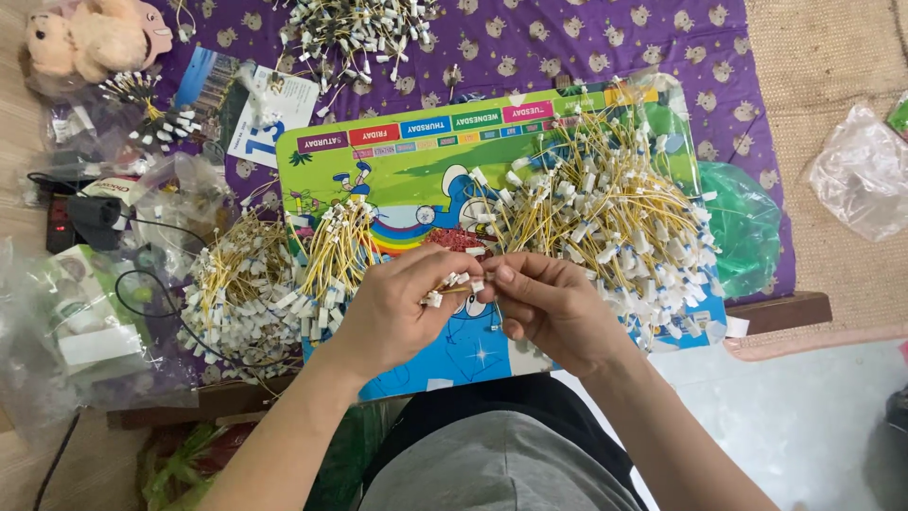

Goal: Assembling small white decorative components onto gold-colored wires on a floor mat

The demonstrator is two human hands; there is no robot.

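Note:
My left hand [397, 308] and my right hand [553, 308] meet over a colourful cartoon board [416, 166]. Between their fingertips they pinch a small bunch of yellow wires with white connectors [454, 282]. A large loose heap of the same yellow wires [615, 203] lies on the board just right of my right hand. A tidier bundle of wires [331, 260] rests left of my left hand, and another pile [232, 293] spreads off the board's left edge.
A purple patterned cloth [586, 47] covers the surface, with more wires [355, 33] at the top. A plush toy [95, 38] sits top left. Clear plastic bags [66, 322], a black cable, a green bag [742, 222] and a crumpled bag [861, 175] surround the board.

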